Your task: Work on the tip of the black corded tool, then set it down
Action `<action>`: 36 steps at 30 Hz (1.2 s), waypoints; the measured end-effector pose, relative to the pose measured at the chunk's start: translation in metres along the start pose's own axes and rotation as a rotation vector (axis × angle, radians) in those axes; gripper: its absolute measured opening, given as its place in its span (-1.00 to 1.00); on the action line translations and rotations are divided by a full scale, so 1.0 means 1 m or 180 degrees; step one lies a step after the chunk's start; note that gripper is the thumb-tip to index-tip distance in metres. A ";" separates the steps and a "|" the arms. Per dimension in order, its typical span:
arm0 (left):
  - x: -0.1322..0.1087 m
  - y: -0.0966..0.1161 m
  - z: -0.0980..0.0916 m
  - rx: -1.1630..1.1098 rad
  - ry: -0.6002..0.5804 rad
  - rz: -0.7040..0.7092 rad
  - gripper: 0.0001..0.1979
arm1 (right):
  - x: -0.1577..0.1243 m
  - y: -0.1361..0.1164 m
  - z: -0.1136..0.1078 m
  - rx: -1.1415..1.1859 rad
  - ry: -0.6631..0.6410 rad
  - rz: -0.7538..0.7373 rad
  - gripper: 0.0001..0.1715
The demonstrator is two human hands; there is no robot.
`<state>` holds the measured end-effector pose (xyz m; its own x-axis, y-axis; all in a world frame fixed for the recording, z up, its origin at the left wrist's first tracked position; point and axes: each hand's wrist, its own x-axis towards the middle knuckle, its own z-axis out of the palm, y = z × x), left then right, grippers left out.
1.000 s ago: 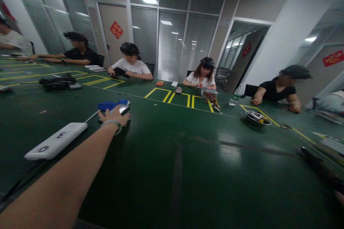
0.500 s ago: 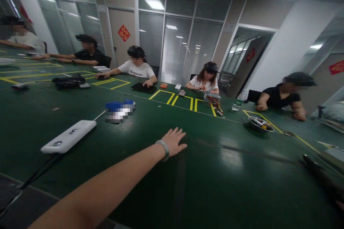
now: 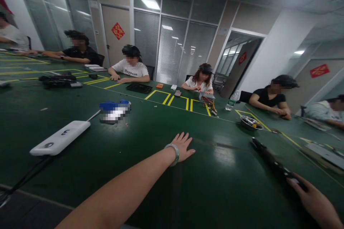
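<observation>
My left hand (image 3: 184, 146) lies on the green table (image 3: 150, 193) with its fingers spread. It holds nothing, and a pale green bangle (image 3: 176, 154) circles its wrist. At the lower right, my right hand (image 3: 309, 195) grips the near end of a long, narrow black object (image 3: 274, 161), its thumb along the top. The far end of that object points away from me, slanting up and left. Its exact kind does not show in the dim light.
A white power bank (image 3: 60, 137) with a cable lies left, near a pixelated item with blue parts (image 3: 114, 105). Beyond are a metal bowl (image 3: 251, 123), a water bottle (image 3: 232, 100), a black tray (image 3: 139, 88) and a wired metal box (image 3: 206, 96). Several people sit around the table.
My right hand and the black object have come into fuller view from the right edge. My left hand stays flat on the table. The camera view has turned slightly right.
</observation>
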<state>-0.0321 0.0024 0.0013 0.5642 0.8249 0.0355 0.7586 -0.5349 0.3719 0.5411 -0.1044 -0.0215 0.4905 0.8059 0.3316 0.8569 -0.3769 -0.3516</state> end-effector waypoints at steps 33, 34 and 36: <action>-0.013 0.033 -0.026 0.0492 0.0565 0.0757 -0.33 | -0.111 -0.372 0.029 0.0463 -0.1049 -0.3311 -0.48; -0.012 0.032 -0.027 0.0494 0.0631 0.0690 -0.37 | -0.111 -0.372 0.029 0.0476 -0.0906 -0.3235 -0.50; -0.008 0.031 -0.031 0.0537 0.0743 0.0627 -0.49 | -0.112 -0.363 0.029 0.0422 -0.0617 -0.2766 -0.46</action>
<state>-0.0236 -0.0151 0.0412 0.6302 0.7120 0.3098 0.6968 -0.6946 0.1789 0.1705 -0.0447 0.0440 -0.3675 0.8496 0.3783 0.8820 0.4474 -0.1479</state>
